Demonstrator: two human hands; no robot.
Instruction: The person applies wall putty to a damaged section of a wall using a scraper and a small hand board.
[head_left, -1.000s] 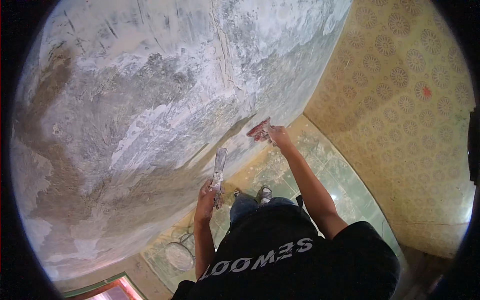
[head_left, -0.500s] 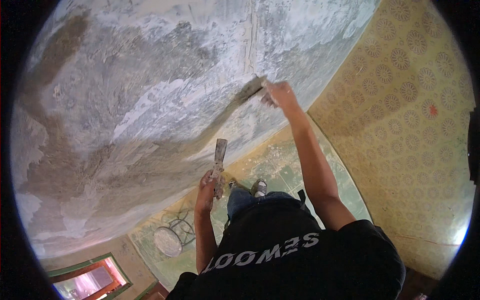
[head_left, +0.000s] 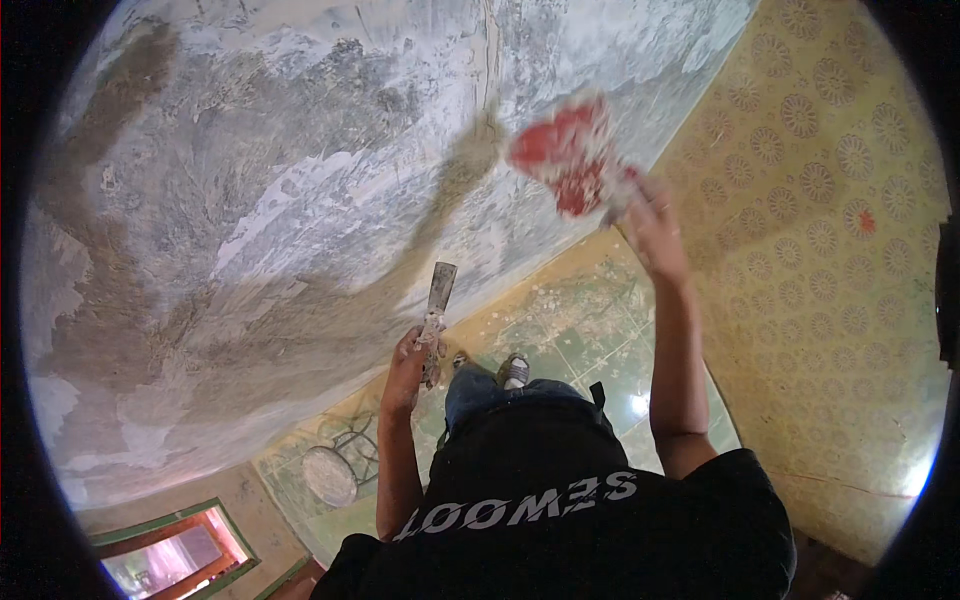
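My right hand [head_left: 655, 225] is raised to the right, its fingers closed round the grip of a wide putty knife [head_left: 570, 155]. The knife is red, smeared with white putty and blurred by motion. It is apart from its shadow on the wall, and I cannot tell whether its edge touches. My left hand [head_left: 408, 365] is closed round the caked handle of a narrow scraper [head_left: 440, 290], whose grey blade points up toward the wall. Patchy grey and white plaster covers this wall [head_left: 330, 200], with a vertical crack or seam near its top middle.
A yellow wall [head_left: 790, 260] with round flower patterns meets the plastered wall at the right. Below lies a green tiled floor [head_left: 580, 330] spotted with white. A round stool [head_left: 330, 475] stands at the lower left, near a green-framed window [head_left: 180, 560].
My right hand has swung right and toward me, away from the seam. The putty knife has turned from edge-on to show its red face. My left hand has barely moved.
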